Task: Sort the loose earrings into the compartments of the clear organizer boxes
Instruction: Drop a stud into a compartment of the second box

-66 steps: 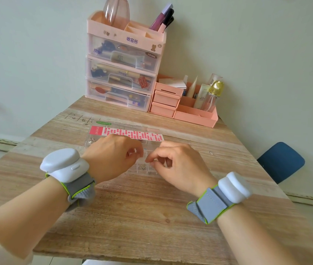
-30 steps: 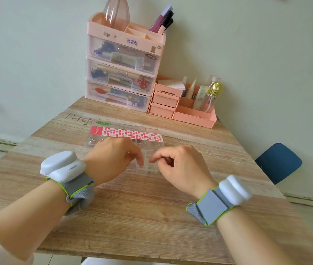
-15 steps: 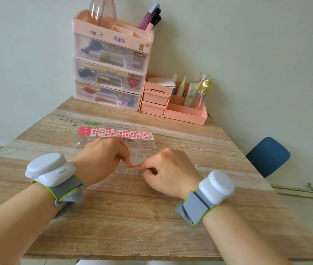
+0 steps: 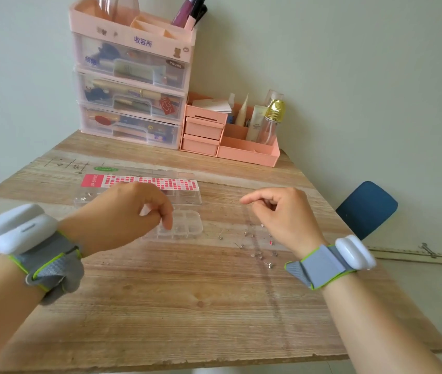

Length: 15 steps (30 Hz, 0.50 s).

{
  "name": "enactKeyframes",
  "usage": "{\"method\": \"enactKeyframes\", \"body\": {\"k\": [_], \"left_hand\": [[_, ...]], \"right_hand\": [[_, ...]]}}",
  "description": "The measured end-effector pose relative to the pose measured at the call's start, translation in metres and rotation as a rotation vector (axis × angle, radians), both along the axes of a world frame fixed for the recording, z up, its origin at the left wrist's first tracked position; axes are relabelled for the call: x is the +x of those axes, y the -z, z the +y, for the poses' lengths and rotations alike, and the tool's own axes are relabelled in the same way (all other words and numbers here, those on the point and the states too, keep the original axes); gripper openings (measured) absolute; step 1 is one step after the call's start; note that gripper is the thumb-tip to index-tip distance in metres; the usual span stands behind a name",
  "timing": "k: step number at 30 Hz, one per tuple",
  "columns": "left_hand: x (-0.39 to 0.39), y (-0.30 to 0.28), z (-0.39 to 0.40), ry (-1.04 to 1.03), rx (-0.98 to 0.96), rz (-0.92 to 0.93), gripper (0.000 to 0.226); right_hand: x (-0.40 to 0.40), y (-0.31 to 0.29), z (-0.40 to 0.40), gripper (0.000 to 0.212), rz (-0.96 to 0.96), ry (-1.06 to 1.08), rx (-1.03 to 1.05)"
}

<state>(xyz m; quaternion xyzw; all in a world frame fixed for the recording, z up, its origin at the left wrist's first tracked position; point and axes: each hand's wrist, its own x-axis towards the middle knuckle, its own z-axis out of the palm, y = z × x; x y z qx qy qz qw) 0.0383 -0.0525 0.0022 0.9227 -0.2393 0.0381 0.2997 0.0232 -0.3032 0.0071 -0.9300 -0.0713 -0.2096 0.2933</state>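
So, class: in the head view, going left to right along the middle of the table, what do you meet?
Left hand → small clear box → loose earrings → right hand → blue chair beyond the table edge.

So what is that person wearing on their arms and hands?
Both hands are bare, with no gloves or rings showing. The left hand has a wide grey fabric strap with bright green edging round the wrist, and a smooth, rounded white device sits on top. The right hand wears a matching strap and white device. No cables show. The forearms are bare.
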Motion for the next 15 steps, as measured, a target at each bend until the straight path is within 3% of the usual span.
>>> {"method": "enactKeyframes", "body": {"k": [15], "left_hand": [[0.018,-0.001,-0.083,0.181,0.017,-0.049,0.015]], "right_hand": [[0.014,0.014,-0.046,0.026,-0.077,0.152,0.121]]}}
